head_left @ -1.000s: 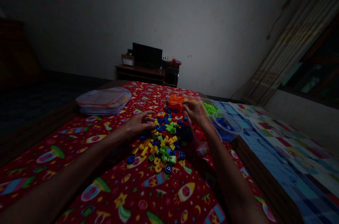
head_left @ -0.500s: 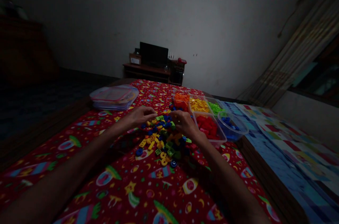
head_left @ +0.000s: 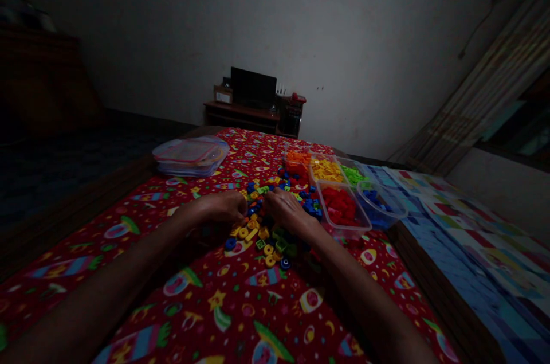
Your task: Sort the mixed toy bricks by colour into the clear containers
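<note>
A heap of small plastic bricks (head_left: 268, 229) in yellow, blue, green and red lies on a red patterned cloth (head_left: 223, 306). My left hand (head_left: 223, 206) rests on the heap's left edge with its fingers curled in. My right hand (head_left: 287, 212) lies on the heap's middle, fingers bent down into the bricks. Whether either hand holds a brick is hidden in the dim light. Clear tubs stand just right of the heap: red bricks (head_left: 340, 204), yellow bricks (head_left: 325, 169), orange bricks (head_left: 296, 159), green bricks (head_left: 353, 175) and blue bricks (head_left: 373, 201).
A stack of clear lids (head_left: 191, 156) lies at the far left of the cloth. A second cloth with a blue and white pattern (head_left: 472, 249) covers the surface to the right. A low wooden stand with a dark screen (head_left: 253, 101) is against the far wall.
My right hand came back from over the tubs to the heap. My left hand drew nearer and curled its fingers. The two hands now sit close together.
</note>
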Available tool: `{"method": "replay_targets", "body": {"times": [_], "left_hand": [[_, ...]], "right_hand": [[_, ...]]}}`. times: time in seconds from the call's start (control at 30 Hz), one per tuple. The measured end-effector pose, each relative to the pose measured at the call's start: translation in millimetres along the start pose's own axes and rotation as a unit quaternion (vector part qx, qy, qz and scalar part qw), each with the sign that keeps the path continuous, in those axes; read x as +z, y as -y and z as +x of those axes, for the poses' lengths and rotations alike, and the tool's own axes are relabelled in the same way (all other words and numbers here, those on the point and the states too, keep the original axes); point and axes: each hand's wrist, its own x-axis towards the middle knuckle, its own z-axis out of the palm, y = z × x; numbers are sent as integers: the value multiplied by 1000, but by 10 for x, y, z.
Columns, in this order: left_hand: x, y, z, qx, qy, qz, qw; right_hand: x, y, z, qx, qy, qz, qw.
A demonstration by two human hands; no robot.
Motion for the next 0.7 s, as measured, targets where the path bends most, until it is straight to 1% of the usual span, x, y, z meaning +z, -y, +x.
{"method": "replay_targets", "body": {"times": [0.07, 0.13, 0.23, 0.3, 0.4, 0.5, 0.57, 0.6, 0.67, 0.7], "left_hand": [[-16, 65, 2, 9, 6, -24, 1000], [-35, 111, -8, 7, 18, -61, 998], [-70, 143, -26, 15, 38, -143, 989], [-96, 167, -27, 35, 44, -182, 982], [-122, 235, -11, 72, 36, -200, 976], [-113, 306, 10, 86, 44, -210, 973], [-90, 331, 23, 78, 43, -208, 974], [-77, 335, 30, 70, 37, -202, 976], [-52, 333, 43, 49, 21, -187, 981], [-43, 330, 48, 41, 15, -177, 983]], "right_hand": [[-21, -12, 9, 20, -29, 59, 998], [-41, -6, 42, 58, -41, 138, 988], [-54, 22, 110, 115, -44, 271, 955], [-46, 32, 145, 138, -37, 345, 928], [-18, 13, 157, 168, -12, 415, 894], [1, -23, 139, 179, 23, 446, 876], [-10, -26, 126, 176, 28, 435, 883], [-25, -14, 121, 167, 24, 415, 894], [-66, 44, 110, 127, 22, 352, 927], [-88, 89, 101, 93, 28, 313, 945]]}}
